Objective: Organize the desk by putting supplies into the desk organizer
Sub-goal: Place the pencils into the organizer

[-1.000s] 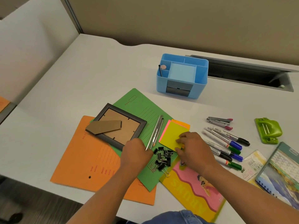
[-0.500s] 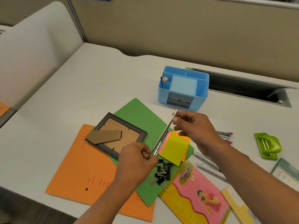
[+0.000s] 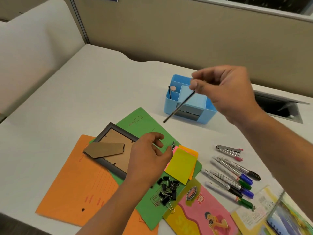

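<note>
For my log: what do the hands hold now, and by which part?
Right hand pinches a thin pen at its upper end. Whether the left hand holds anything cannot be told.

Right grip [image 3: 225, 94] raised, pinching a thin stick [image 3: 179, 106]; left grip [image 3: 149, 158] low, fingers loosely spread

Six markers [image 3: 227, 168] at four o'clock, three sticky-note pads [image 3: 181, 167] dead centre, two pens [image 3: 179, 106], two folders [image 3: 76, 184] at seven o'clock, one picture frame [image 3: 116, 138], one organizer [image 3: 208, 114] at one o'clock; binder clips [image 3: 166, 190] heaped beyond counting.

White desk [image 3: 101, 92]: blue organizer [image 3: 208, 114], orange folder [image 3: 71, 192], markers [image 3: 232, 178] (loose row, right side), pink booklet [image 3: 203, 214].
</note>
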Action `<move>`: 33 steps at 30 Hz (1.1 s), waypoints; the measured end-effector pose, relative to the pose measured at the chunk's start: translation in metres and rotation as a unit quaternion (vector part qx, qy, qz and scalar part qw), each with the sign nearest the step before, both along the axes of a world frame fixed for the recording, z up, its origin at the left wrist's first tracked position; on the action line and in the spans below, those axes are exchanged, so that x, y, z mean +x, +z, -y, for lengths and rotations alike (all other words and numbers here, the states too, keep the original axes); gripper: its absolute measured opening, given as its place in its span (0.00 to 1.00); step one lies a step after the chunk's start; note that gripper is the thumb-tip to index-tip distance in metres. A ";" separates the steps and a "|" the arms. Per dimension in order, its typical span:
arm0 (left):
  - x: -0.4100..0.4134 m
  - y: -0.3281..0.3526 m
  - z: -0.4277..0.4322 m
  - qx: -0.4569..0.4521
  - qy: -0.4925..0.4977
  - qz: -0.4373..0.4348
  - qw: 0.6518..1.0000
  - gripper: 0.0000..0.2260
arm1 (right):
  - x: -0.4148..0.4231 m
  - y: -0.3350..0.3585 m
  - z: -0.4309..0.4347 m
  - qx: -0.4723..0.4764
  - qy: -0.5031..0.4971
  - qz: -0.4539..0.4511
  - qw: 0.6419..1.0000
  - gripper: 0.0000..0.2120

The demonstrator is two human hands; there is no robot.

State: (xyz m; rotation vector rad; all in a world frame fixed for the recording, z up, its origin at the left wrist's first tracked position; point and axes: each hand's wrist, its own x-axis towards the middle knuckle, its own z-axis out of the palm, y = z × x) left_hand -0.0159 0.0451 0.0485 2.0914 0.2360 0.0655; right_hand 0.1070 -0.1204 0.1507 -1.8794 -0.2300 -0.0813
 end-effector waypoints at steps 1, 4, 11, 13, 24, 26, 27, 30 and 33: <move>0.002 -0.003 0.001 0.007 -0.001 0.000 1.000 0.12 | 0.007 0.003 0.001 -0.004 -0.003 0.011 1.000 0.08; 0.003 -0.020 0.001 0.043 -0.019 -0.031 0.998 0.12 | 0.026 0.007 0.000 -0.023 -0.004 0.035 0.999 0.08; -0.006 -0.055 -0.002 0.082 -0.023 -0.093 0.992 0.12 | 0.048 -0.007 0.000 -0.115 -0.038 0.125 0.985 0.07; -0.010 -0.060 -0.004 0.089 -0.024 -0.099 0.991 0.12 | 0.050 -0.013 0.000 -0.136 -0.044 0.143 0.979 0.07; -0.023 -0.070 -0.015 0.125 -0.024 -0.113 0.985 0.12 | 0.068 -0.059 -0.012 -0.201 -0.013 0.106 0.974 0.07; -0.025 -0.072 -0.016 0.129 -0.027 -0.112 0.985 0.12 | 0.072 -0.065 -0.013 -0.198 -0.013 0.084 0.977 0.08; -0.026 -0.072 -0.017 0.131 -0.029 -0.113 0.985 0.12 | 0.073 -0.068 -0.014 -0.199 -0.013 0.072 0.977 0.08; -0.027 -0.074 -0.019 0.134 -0.032 -0.118 0.983 0.13 | 0.074 -0.074 -0.016 -0.201 0.002 0.036 0.979 0.09; -0.028 -0.074 -0.021 0.142 -0.039 -0.125 0.981 0.14 | 0.071 -0.076 -0.014 -0.206 0.026 -0.003 0.978 0.13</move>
